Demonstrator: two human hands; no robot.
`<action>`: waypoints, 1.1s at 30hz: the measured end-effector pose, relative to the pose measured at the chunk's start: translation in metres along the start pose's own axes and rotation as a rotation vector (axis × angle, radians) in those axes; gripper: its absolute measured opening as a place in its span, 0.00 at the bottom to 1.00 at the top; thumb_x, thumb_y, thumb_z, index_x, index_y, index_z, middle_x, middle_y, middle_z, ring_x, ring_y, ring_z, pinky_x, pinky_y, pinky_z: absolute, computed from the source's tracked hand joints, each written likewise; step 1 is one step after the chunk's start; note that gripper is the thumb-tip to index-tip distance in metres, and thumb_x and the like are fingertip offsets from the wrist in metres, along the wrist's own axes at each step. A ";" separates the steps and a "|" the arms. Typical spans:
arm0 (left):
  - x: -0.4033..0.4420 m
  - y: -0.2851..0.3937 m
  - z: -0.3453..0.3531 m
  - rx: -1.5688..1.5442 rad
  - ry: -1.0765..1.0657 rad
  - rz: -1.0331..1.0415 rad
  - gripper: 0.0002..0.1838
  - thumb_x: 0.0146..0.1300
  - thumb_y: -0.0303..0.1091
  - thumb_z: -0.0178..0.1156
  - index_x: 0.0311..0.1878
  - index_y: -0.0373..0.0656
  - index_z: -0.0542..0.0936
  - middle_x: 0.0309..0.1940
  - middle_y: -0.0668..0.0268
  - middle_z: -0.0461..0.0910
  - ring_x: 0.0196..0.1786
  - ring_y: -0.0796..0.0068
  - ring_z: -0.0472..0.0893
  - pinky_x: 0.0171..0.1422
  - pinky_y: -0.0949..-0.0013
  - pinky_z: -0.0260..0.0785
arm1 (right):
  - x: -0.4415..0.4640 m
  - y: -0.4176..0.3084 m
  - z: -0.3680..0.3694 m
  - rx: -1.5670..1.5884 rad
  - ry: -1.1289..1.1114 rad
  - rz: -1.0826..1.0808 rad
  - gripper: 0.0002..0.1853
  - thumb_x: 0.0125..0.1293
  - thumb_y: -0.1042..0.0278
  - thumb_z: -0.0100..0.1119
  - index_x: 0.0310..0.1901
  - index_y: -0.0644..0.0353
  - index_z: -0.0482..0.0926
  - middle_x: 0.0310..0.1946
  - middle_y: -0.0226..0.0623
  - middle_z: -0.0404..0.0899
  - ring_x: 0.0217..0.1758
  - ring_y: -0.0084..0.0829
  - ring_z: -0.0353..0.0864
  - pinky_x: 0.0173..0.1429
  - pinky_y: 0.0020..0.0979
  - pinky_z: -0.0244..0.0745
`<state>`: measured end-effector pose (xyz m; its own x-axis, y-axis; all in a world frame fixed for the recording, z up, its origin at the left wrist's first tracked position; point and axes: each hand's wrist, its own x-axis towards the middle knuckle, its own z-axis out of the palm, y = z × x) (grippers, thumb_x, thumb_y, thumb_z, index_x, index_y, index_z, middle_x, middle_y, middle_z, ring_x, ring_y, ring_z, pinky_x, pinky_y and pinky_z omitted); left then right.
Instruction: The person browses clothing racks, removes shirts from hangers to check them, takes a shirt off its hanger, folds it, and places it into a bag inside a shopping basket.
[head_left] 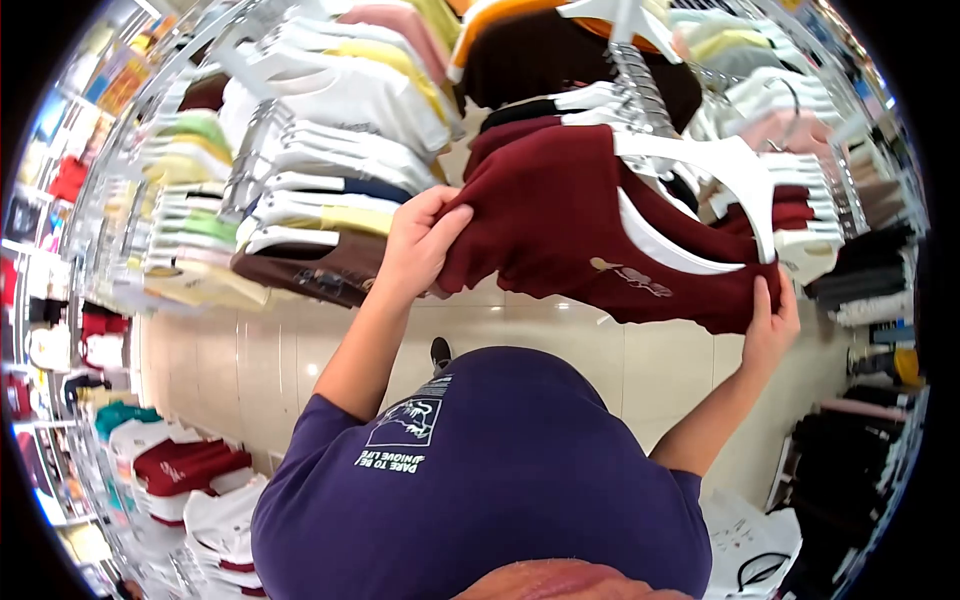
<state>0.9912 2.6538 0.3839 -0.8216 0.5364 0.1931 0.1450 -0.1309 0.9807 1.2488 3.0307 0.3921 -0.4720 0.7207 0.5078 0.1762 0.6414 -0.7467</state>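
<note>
A maroon T-shirt point(560, 215) with a small light print on its chest hangs on a white hanger point(740, 170) at the front of a rack. My left hand point(425, 235) pinches the shirt's sleeve, thumb on top of the cloth. On the other side, my right hand point(773, 308) grips the shirt by its other shoulder, close to the hanger's end. Both arms are stretched forward, and the cloth is spread between the hands. Whether the hanger's hook rests on the rail cannot be made out.
Behind the shirt, a metal rail point(640, 90) carries more garments. A brown shirt point(310, 265) hangs on the left rack among white and yellow ones. More clothes fill racks on the right. Pale floor tiles point(250, 350) lie below, with my shoe point(440, 352) on them.
</note>
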 end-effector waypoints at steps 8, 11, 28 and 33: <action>-0.006 0.012 -0.009 -0.133 0.014 -0.014 0.09 0.75 0.27 0.55 0.49 0.33 0.81 0.40 0.71 0.83 0.42 0.86 0.77 0.49 0.77 0.73 | -0.001 -0.016 0.011 0.095 -0.032 0.049 0.16 0.71 0.71 0.64 0.57 0.69 0.81 0.50 0.37 0.85 0.53 0.25 0.80 0.61 0.28 0.73; -0.009 0.011 -0.012 -0.150 0.035 -0.019 0.09 0.76 0.28 0.56 0.49 0.33 0.81 0.40 0.71 0.83 0.41 0.86 0.77 0.49 0.78 0.73 | -0.002 -0.017 0.013 0.074 -0.041 0.045 0.17 0.70 0.71 0.65 0.57 0.68 0.81 0.50 0.37 0.85 0.52 0.25 0.80 0.61 0.28 0.73; -0.007 0.008 -0.010 -0.167 0.052 -0.039 0.10 0.77 0.29 0.54 0.51 0.33 0.81 0.41 0.67 0.84 0.42 0.83 0.80 0.50 0.77 0.74 | -0.015 -0.019 0.010 0.091 -0.017 0.066 0.17 0.67 0.69 0.68 0.54 0.67 0.83 0.44 0.36 0.87 0.48 0.24 0.82 0.59 0.28 0.75; -0.009 0.008 -0.009 -0.150 0.055 -0.020 0.09 0.76 0.28 0.55 0.49 0.34 0.81 0.39 0.70 0.83 0.40 0.87 0.77 0.47 0.79 0.72 | -0.016 -0.011 0.008 0.101 -0.045 0.086 0.17 0.70 0.70 0.65 0.57 0.69 0.81 0.50 0.38 0.85 0.53 0.26 0.80 0.62 0.28 0.73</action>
<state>0.9952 2.6401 0.3900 -0.8530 0.4942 0.1679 0.0478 -0.2464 0.9680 1.2475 3.0106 0.3886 -0.4975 0.7580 0.4219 0.1311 0.5465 -0.8272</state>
